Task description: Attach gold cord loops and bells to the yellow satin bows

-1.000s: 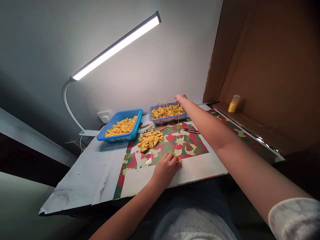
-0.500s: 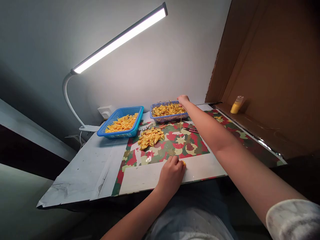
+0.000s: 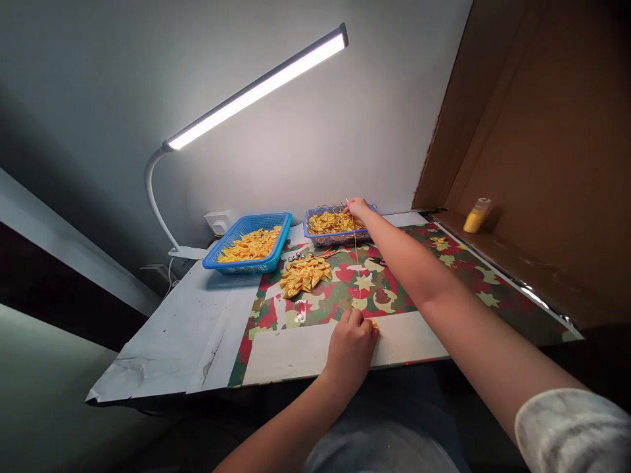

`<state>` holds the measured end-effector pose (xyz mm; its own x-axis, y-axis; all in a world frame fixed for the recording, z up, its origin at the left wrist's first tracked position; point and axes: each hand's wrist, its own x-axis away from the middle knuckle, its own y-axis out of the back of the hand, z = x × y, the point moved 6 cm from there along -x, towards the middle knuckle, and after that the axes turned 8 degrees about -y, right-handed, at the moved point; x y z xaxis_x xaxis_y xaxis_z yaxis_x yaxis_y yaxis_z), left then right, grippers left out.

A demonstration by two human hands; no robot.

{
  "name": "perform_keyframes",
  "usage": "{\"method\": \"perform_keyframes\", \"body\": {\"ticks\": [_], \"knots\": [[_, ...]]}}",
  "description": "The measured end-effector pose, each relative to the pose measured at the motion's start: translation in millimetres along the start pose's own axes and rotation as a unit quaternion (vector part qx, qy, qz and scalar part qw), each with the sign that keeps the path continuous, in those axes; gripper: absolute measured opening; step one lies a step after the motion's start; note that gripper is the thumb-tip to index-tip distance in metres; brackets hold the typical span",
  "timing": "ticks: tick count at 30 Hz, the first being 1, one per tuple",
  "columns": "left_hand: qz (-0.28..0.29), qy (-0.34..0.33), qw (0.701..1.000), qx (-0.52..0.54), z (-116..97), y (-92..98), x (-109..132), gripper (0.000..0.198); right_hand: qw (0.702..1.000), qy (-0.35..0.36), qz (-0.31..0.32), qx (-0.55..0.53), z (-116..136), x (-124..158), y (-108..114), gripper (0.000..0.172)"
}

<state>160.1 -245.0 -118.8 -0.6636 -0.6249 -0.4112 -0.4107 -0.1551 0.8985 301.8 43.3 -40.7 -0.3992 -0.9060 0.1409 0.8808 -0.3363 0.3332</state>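
Near the table's front edge, my left hand (image 3: 351, 345) is closed on a small yellow folded-ribbon piece (image 3: 375, 324), of which only the end shows past the fingers. My right hand (image 3: 358, 209) is raised at the right end of a blue-purple basket (image 3: 315, 240), its fingers pinched. From it a thin gold thread (image 3: 355, 246) hangs toward my left hand; its lower end is hard to make out. A thin pale tip sticks up from the right fingers, too small to name. Gold pieces with loops fill that basket. Left of the hands lies a heap of yellow folded-ribbon pieces (image 3: 305, 274).
A blue basket (image 3: 246, 265) of yellow pieces stands at the left, with a clamp lamp (image 3: 261, 89) above. Small silvery balls (image 3: 297, 257) sit behind the heap. Dark snips (image 3: 377, 261) lie partly behind my right arm. A bottle with yellow contents (image 3: 476, 217) stands by the cardboard wall.
The whole view has shifted, so things appear farther right and slightly lower. My right hand has moved a little left over the basket, and the thread hangs slacker. My left hand keeps its hold.
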Motion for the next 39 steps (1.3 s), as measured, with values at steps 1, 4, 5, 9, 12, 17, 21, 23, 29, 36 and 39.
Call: {"method": "perform_keyframes", "body": {"ticks": [1,4,5,9,12,17,21,23,29,36,39], "knots": [[-0.001,0.008,1.000,0.001,0,-0.3,-3,0.019,1.000,0.000,0.003,0.020,-1,1,-2,0.034],[-0.016,0.025,0.999,0.028,-1,1.0,-8,0.007,0.996,0.015,-0.006,0.088,-3,3,-2,0.033],[-0.022,0.024,0.998,0.046,-1,2.3,-8,0.003,0.994,0.021,-0.012,0.110,-3,3,-1,0.033],[-0.049,0.012,0.990,0.134,1,12.9,-1,0.031,0.978,0.071,-0.032,0.191,2,11,8,0.032],[-0.064,0.005,0.987,0.149,12,24.5,3,0.025,0.957,0.145,-0.038,0.246,13,29,8,0.033],[-0.036,-0.008,0.995,0.095,33,43.2,-11,0.013,0.892,0.274,0.066,0.354,16,83,-44,0.025],[0.063,-0.048,0.994,0.070,43,44.4,-28,0.011,0.840,0.270,0.131,0.452,-4,115,-97,0.031],[0.080,-0.068,0.992,0.071,50,41.3,-32,0.012,0.825,0.260,0.133,0.485,-11,122,-112,0.032],[0.031,-0.082,0.993,0.081,80,27.0,-28,0.014,0.790,0.250,0.136,0.542,-19,121,-112,0.032],[-0.018,-0.117,0.987,0.110,78,22.8,-27,0.009,0.779,0.254,0.114,0.563,-28,119,-104,0.034],[-0.027,-0.120,0.987,0.106,78,21.8,-27,0.010,0.795,0.285,0.083,0.529,-27,124,-101,0.033]]}}
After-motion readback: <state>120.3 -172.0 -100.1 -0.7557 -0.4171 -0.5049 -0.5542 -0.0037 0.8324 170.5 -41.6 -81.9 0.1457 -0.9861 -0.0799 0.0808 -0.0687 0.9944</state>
